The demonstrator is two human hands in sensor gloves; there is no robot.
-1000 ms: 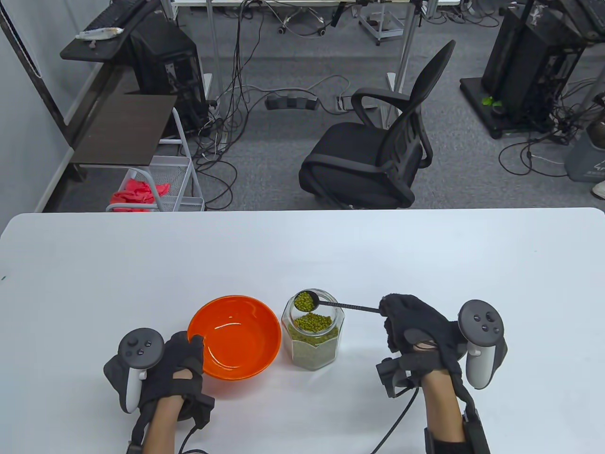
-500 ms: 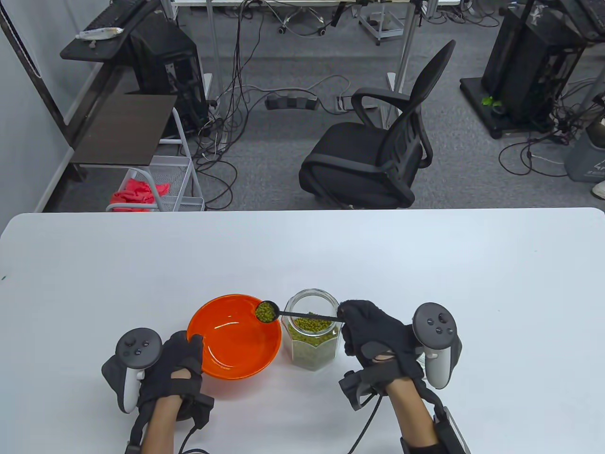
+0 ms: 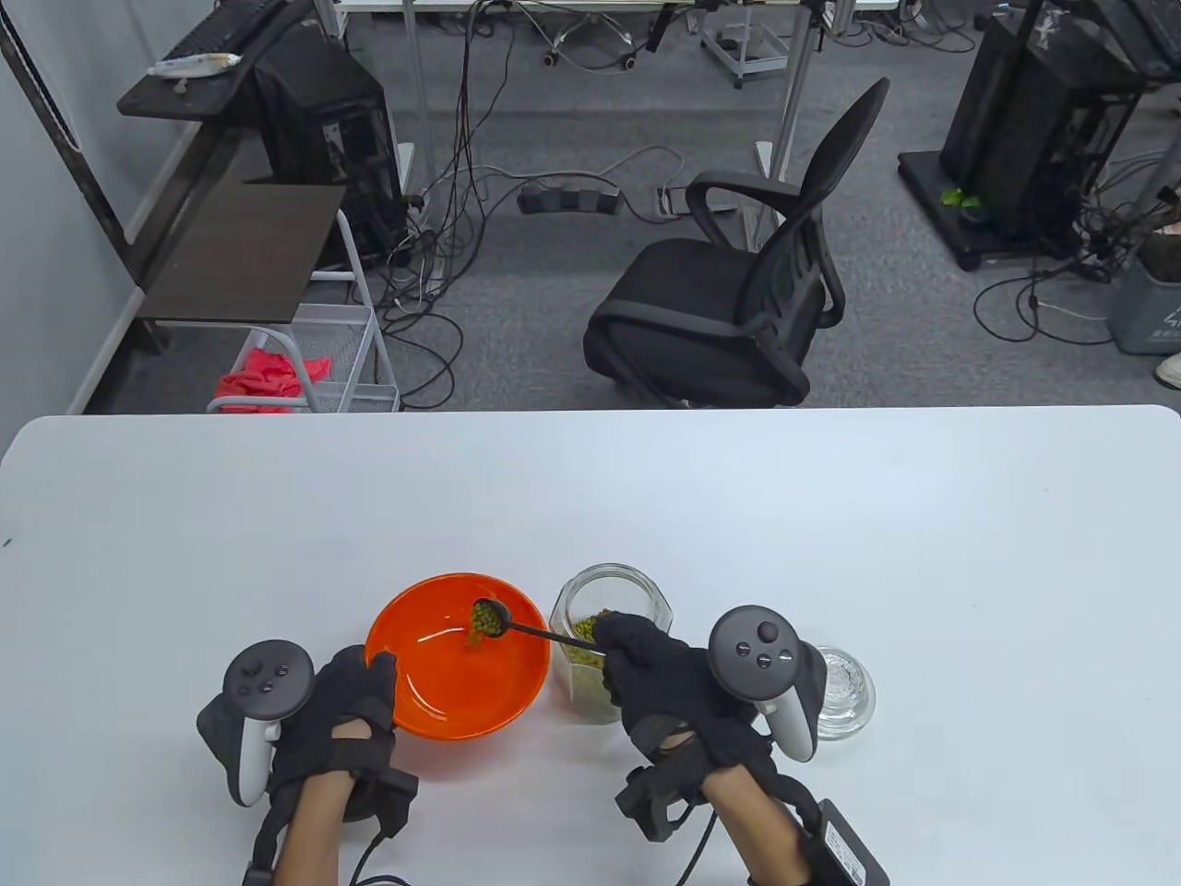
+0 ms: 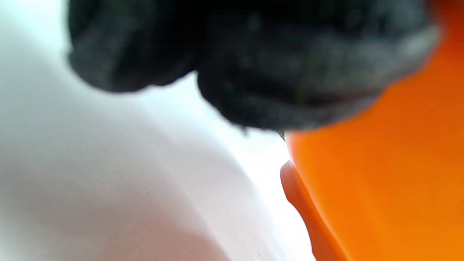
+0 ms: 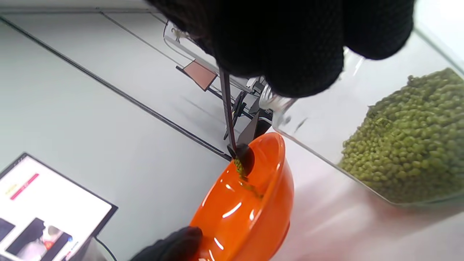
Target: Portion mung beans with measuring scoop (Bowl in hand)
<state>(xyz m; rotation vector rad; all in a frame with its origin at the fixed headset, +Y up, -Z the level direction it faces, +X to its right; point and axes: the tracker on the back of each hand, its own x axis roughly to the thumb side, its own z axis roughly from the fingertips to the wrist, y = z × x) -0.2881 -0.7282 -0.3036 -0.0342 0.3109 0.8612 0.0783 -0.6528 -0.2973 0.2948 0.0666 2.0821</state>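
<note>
1. The beans (image 3: 474,635) are leaving the scoop (image 3: 489,618) right now: the scoop head is tipped over the middle of the bowl (image 3: 434,711), and a green stream falls from it toward the bowl floor; the right wrist view shows the same spill running down the inner wall.
2. The scoop's thin handle runs back from the bowl, over the jar (image 3: 577,604), into the right hand (image 3: 683,692), whose fingers (image 5: 304,69) are closed together around the handle end.
3. The bowl stands on the table (image 3: 830,517), just left of the jar. The left hand (image 3: 332,729) holds it at the near-left rim: the thumb hooks over the edge, and in the left wrist view gloved fingers (image 4: 253,72) press against the orange outer wall.
4. Progress, as I judge it: this looks like the first portion. The bowl floor shows only glare and the falling beans, no settled pile that I can make out. Scooping and carrying are done; emptying is halfway.
5. What is left: finish tipping, then go back to the jar, which sits under the right fingers and is still well stocked, if more portions are wanted.
6. The jar's glass lid (image 3: 844,692) lies on the table just right of the right hand.
</note>
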